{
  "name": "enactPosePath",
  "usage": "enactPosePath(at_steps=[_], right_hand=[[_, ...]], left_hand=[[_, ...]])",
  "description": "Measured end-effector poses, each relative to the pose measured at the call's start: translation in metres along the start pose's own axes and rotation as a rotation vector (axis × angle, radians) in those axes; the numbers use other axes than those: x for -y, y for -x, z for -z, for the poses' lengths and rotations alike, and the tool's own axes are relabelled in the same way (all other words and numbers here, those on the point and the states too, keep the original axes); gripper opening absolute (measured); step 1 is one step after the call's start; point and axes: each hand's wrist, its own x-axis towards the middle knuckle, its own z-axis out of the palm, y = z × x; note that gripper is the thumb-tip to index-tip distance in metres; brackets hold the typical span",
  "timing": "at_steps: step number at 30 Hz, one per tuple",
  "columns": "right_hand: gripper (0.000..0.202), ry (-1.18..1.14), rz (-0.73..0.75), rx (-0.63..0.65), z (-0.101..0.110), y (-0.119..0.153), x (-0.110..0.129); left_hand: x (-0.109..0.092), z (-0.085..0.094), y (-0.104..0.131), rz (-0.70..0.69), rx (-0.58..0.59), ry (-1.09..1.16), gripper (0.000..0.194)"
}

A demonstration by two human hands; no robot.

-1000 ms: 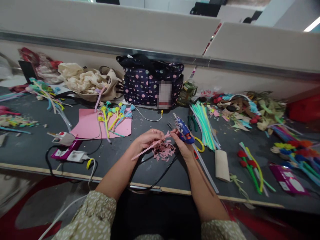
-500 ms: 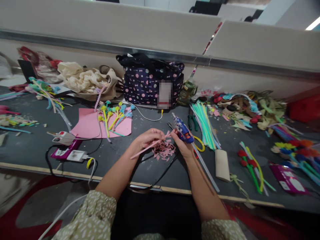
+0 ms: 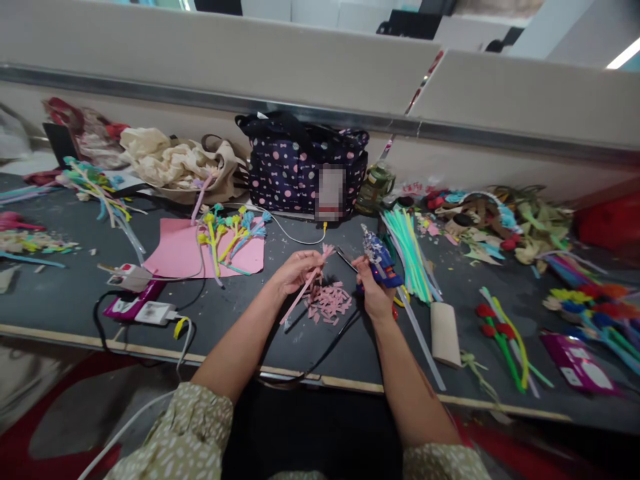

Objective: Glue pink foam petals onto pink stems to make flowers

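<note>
Pinched in my left hand (image 3: 299,270) is a pink stem (image 3: 299,297) with a small fringed pink tip (image 3: 327,251) poking out past the fingertips. My right hand (image 3: 371,287) is closed around a blue glue gun (image 3: 380,260), whose nozzle end points up and away; a long clear glue stick (image 3: 421,340) trails from its back. Thin dark tweezers (image 3: 347,259) reach from the right fingers toward the pink tip, without touching it. Beneath and between the hands lies a heap of short pink pieces (image 3: 330,303) on the dark table.
A pink sheet (image 3: 173,247) with coloured stems lies at left, beside white plugs (image 3: 155,312) and cables. Behind stand a dotted bag (image 3: 285,167) and a green bottle (image 3: 375,183). Green stems (image 3: 407,253), a beige roll (image 3: 445,335) and red-tipped stems (image 3: 505,340) are at right.
My right hand and the glue gun have moved right, away from the pink tip. The stem in my left hand is tilted more steeply, and its fringed tip now shows clear of the fingers.
</note>
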Motion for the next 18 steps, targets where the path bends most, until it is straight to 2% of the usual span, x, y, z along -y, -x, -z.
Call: enactPosePath(at_steps=[3, 7, 12, 18], right_hand=[[0.028, -0.031, 0.014, 0.024, -0.001, 0.002, 0.003], [0.033, -0.033, -0.06, 0.125, -0.002, 0.008, 0.004], [0.039, -0.063, -0.166, 0.267, -0.003, 0.014, -0.002], [0.04, -0.021, -0.173, 0.305, -0.006, 0.015, -0.001]], left_hand=[[-0.002, -0.001, -0.002, -0.093, -0.084, 0.058, 0.026], [-0.005, -0.001, -0.001, -0.161, -0.145, 0.12, 0.029], [-0.007, -0.002, -0.001, -0.182, -0.17, 0.143, 0.029], [-0.006, 0.0, -0.003, -0.179, -0.201, 0.125, 0.031]])
